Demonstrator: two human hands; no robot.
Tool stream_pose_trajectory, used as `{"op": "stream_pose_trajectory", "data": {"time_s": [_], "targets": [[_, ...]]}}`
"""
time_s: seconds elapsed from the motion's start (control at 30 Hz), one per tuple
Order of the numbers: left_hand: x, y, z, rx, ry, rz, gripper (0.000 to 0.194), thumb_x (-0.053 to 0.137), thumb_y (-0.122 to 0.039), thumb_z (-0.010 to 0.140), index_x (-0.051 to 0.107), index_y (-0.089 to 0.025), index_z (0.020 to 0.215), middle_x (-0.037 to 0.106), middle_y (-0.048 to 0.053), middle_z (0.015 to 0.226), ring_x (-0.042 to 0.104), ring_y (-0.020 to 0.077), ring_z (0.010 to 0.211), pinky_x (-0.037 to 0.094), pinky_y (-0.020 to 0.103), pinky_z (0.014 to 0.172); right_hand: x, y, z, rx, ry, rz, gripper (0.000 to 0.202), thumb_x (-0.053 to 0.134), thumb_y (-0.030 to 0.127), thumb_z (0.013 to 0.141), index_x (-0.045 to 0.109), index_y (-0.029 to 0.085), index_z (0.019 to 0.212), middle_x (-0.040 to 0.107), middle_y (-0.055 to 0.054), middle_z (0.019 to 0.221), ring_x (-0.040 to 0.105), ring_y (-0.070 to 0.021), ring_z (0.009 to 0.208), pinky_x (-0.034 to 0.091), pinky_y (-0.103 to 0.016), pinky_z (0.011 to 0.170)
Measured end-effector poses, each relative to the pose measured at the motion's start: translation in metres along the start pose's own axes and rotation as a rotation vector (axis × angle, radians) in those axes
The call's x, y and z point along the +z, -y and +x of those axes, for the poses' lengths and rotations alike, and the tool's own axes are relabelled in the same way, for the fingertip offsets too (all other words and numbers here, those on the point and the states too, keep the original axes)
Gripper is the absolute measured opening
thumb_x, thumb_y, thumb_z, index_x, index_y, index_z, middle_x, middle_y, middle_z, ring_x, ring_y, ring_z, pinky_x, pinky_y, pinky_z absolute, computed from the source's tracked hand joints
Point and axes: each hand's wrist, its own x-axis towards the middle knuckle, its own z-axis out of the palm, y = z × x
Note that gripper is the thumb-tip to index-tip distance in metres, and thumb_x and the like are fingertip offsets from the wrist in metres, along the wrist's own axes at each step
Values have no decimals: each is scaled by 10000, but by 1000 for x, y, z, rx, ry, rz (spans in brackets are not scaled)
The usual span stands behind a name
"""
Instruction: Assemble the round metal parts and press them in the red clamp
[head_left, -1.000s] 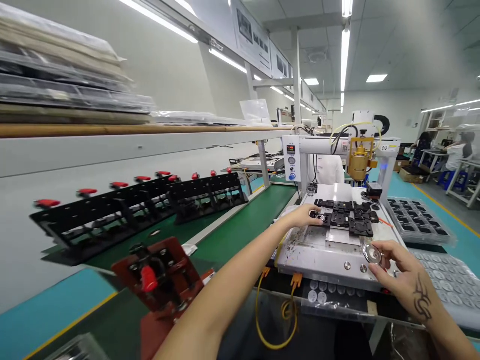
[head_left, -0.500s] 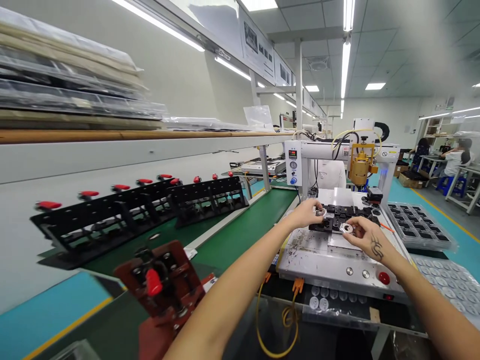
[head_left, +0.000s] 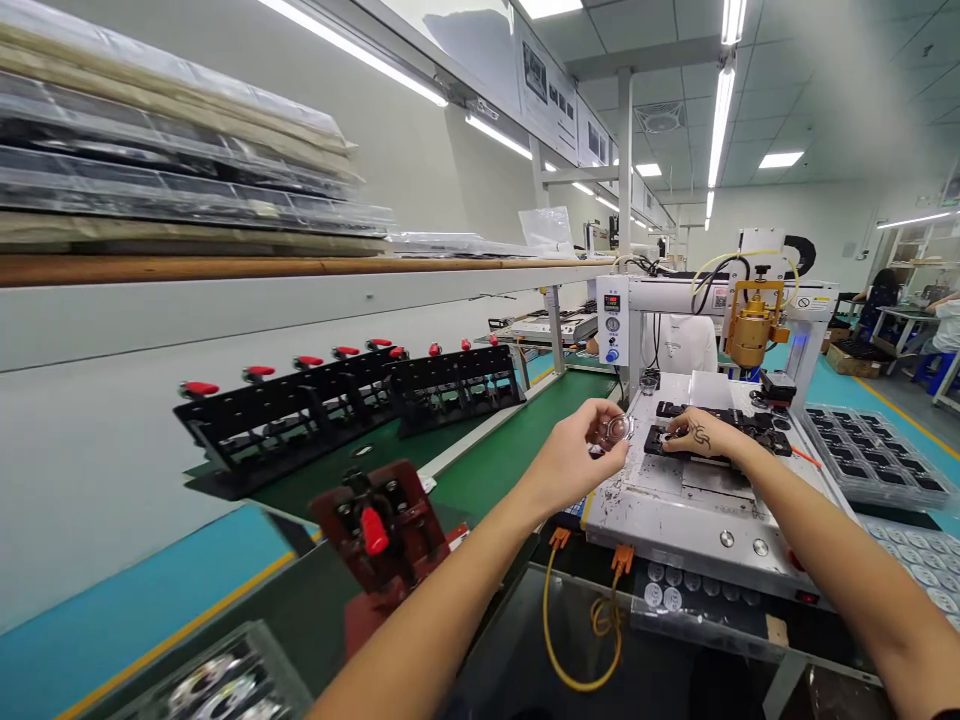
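Between the thumb and fingers of my left hand (head_left: 581, 445) is a clear round plastic piece (head_left: 619, 430), held up just left of the black fixture (head_left: 724, 420). My right hand (head_left: 705, 433) reaches over the fixture with its fingertips pinched together at the near left end. A small round silvery part (head_left: 667, 437) shows under those fingertips, mostly hidden by them. The fixture lies on the white bed of a benchtop machine (head_left: 637, 510), below its gold-coloured head (head_left: 752, 325).
To the right is a clear tray of black parts (head_left: 877, 455), with a sheet of round pieces (head_left: 919, 560) nearer. A red clamp fixture (head_left: 382, 535) stands at left beside the green conveyor (head_left: 517, 440). Yellow cable (head_left: 551, 640) hangs in front. Someone in white (head_left: 686, 345) is behind the machine.
My left hand has drawn back left from the fixture with the clear round piece. My right hand has carried the round part left onto the fixture's near left end. The view has turned left.
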Motion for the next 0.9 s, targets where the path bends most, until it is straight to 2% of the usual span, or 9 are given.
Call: {"op": "stream_pose_trajectory", "data": {"time_s": [0.17,0.27,0.33,0.4,0.47,0.57,0.67,0.8,0.9], "targets": [[-9,-1,-31,-53,-59,-60,300,710,-298,842,629,-212,1118,717,34,961,681,174,855,589,341,835,4,3,1,-22,-51,-55,255,747,430,949,866,205,931,759,-80,878,678,-234,836,504,-305,790],[1,-7,-37,-69,-55,-149,337,731,-300,830,629,-210,1139,729,38,976,699,173,878,603,329,852,4,12,-4,-7,-140,-90,212,795,411,913,867,214,943,744,-111,927,675,-287,934,513,-362,870],[13,-8,-41,-65,-42,-184,355,753,-293,811,634,-210,1135,734,36,982,713,173,892,610,316,856,0,16,-21,4,-229,-99,230,752,378,950,854,205,1063,736,-143,1016,660,-318,1014,504,-412,945],[25,-2,-51,-67,-19,-203,353,772,-281,797,640,-214,1118,742,32,987,728,173,896,619,303,855,-6,15,-58,26,-333,-102,307,618,343,1036,796,188,1233,714,-169,1136,635,-323,1099,482,-442,1019],[34,9,-66,-81,13,-217,341,778,-271,796,646,-221,1107,749,20,966,739,170,865,630,293,837,-10,7,-113,67,-476,-100,365,472,320,1099,731,179,1313,687,-172,1205,618,-306,1145,466,-446,1057],[44,33,-90,-149,70,-216,323,768,-277,813,659,-226,1113,764,11,945,754,176,841,643,304,844,-3,-15,-208,174,-825,-101,279,521,375,1082,733,205,1142,691,-111,1097,635,-266,998,500,-417,947],[58,54,-102,-238,166,-210,323,758,-285,813,666,-217,1115,780,27,999,766,201,917,638,340,908,17,-42,-279,359,-910,-136,368,634,566,1003,718,208,1004,669,-71,953,596,-252,855,490,-399,799],[90,77,-109,-242,349,-204,341,757,-275,801,673,-213,1125,773,35,1017,743,217,934,616,365,905,47,-53,-306,455,-931,-147,504,682,703,929,673,200,922,635,-67,890,587,-265,846,486,-422,789],[116,99,-119,-198,504,-215,357,778,-221,785,673,-224,1127,764,84,1245,733,255,1106,577,421,1030,73,-23,-296,358,-1033,-139,313,728,512,980,659,209,944,635,-60,897,603,-248,841,500,-402,777]]}}
